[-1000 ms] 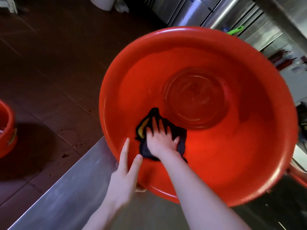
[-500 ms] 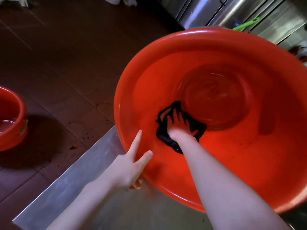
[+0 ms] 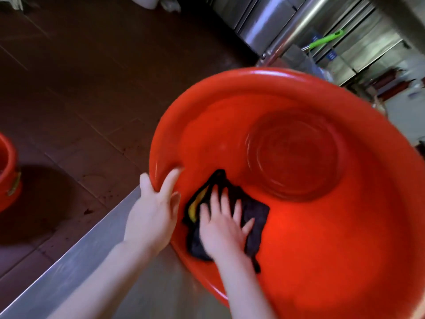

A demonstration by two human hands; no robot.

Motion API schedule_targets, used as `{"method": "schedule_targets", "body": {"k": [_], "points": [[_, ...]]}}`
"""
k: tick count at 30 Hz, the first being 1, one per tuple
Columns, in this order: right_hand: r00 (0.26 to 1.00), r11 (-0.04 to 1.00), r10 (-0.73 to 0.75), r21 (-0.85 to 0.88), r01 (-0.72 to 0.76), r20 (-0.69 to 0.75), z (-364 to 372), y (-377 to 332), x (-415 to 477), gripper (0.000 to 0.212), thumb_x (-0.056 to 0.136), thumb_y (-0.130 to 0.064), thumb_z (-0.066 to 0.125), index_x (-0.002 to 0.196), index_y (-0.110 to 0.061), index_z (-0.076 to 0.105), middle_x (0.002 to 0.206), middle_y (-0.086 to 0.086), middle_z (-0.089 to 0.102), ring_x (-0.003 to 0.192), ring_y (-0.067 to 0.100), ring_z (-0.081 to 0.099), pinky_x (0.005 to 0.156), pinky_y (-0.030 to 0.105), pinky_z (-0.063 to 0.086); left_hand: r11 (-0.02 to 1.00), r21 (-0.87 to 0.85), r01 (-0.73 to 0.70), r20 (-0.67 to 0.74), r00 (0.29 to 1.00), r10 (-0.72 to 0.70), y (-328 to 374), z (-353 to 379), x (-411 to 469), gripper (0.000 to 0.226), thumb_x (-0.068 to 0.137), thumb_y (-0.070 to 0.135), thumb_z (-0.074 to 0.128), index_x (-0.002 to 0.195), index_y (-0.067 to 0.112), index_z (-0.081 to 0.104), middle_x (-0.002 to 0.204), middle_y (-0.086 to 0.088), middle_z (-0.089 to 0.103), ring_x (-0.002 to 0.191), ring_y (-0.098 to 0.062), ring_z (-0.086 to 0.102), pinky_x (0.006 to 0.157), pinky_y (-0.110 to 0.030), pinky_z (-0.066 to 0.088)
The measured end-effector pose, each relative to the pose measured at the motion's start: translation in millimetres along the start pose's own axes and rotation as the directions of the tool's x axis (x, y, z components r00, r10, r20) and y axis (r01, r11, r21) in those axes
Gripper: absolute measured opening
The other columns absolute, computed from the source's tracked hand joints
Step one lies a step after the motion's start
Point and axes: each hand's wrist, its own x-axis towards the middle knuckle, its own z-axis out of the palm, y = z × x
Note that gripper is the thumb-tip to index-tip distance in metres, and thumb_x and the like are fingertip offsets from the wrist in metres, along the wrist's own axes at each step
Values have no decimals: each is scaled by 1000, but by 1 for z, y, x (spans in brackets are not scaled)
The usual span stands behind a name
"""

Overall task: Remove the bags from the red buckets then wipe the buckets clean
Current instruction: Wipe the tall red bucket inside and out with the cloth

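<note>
- Head view: a left hand (image 3: 151, 215) grips the near rim of a large red bucket (image 3: 299, 88), thumb outside, fingers hooked inside, on a steel counter (image 3: 76, 256).
- The right hand (image 3: 223, 229), fingers spread flat, presses a dark cloth (image 3: 255, 217) against the bucket's inner wall.
- Likely risk: the bucket appears tilted by the counter's edge; a hard wipe or slackened rim grip could slide it floorward.
</note>
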Motion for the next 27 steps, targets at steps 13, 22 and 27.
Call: {"method": "schedule_targets", "body": {"k": [13,22,27], "points": [[983,940,180,285,-186,47,-26,-2,93,55,101,-51,17,152,-42,-1,162,-15,-3,150,23,-3,114,63,-4,987,-155,-33,0,999,33,-7,17,-17,58,92,32,57,135,57,26,138,8,35,101,-27,61,73,-34,50],[934,935,-348,51,352,-77,-31,-2,-14,62,97,-54,31,149,-50,-3,160,-21,-2,148,14,8,117,49,20,951,-287,-112,-65,993,97,3,-22,-3,57,98,10,48,129,58,40,132,10,50,118,5,42,95,4,22],[987,986,-158,59,156,39,-72,18,11,56,96,-40,44,149,-36,27,151,-1,33,133,31,36,107,51,35,961,-130,-245,-127,965,229,53,-61,25,54,96,17,57,136,50,42,114,1,51,99,-21,56,85,-28,45]]}}
